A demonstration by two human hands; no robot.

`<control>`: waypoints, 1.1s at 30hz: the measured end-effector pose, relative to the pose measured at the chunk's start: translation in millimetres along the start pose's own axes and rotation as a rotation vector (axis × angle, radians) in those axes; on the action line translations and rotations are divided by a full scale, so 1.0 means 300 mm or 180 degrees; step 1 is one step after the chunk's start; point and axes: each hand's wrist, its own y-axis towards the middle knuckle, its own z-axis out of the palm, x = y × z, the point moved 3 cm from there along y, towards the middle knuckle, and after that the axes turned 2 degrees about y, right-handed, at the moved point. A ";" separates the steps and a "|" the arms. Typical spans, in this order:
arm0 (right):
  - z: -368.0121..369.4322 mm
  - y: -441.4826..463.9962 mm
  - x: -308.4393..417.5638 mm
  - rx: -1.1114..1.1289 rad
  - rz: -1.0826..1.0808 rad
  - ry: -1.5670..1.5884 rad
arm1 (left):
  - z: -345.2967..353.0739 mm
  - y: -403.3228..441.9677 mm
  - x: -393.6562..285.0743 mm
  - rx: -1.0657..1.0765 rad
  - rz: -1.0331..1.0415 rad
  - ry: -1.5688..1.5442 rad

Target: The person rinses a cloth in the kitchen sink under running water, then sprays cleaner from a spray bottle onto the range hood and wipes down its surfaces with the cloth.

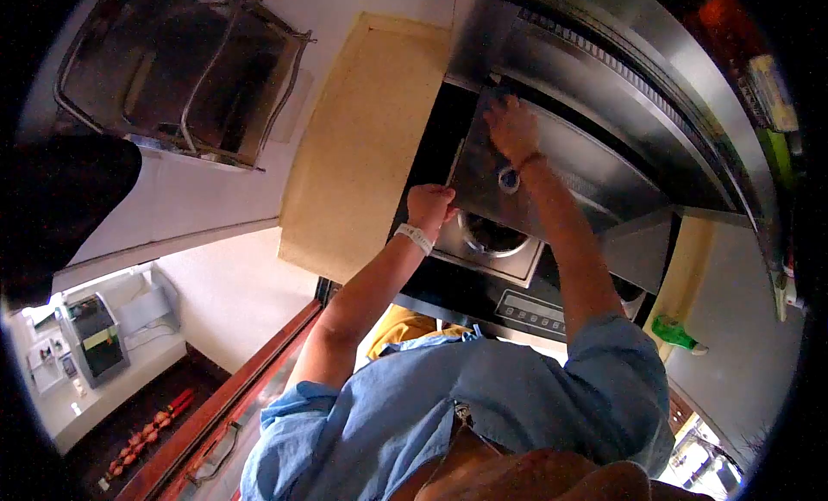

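My left hand (431,208) is closed in a fist at the lower left edge of a tilted stainless steel panel (487,160), gripping that edge. My right hand (512,128) reaches over the same panel near its top edge. Its fingers curl over a dark, bluish cloth-like piece (494,97), pressed to the metal; details are blurred. A round blue and white spot (509,180) shows on the panel beside my right wrist. Below the panel sits a round burner (493,234) with a shiny ring, partly covered, in a black cooktop (423,281).
A range hood (604,96) slants overhead at the right. Left of the cooktop runs a beige counter (354,156), with a wire rack (185,78) beyond it. A control panel (530,311) lies near my body. A green bottle (677,333) is at the right.
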 end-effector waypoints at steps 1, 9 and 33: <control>0.017 0.059 -0.036 0.0151 0.0675 0.0331 | 0.001 0.021 0.012 0.0019 -0.0022 -0.0039; -0.006 -0.233 0.144 -0.0200 -0.0897 0.0474 | 0.013 -0.010 -0.028 0.0029 -0.0067 -0.0082; 0.137 -0.111 -0.273 -0.0979 0.0586 -0.0177 | 0.009 -0.010 -0.026 -0.0001 -0.0165 0.0174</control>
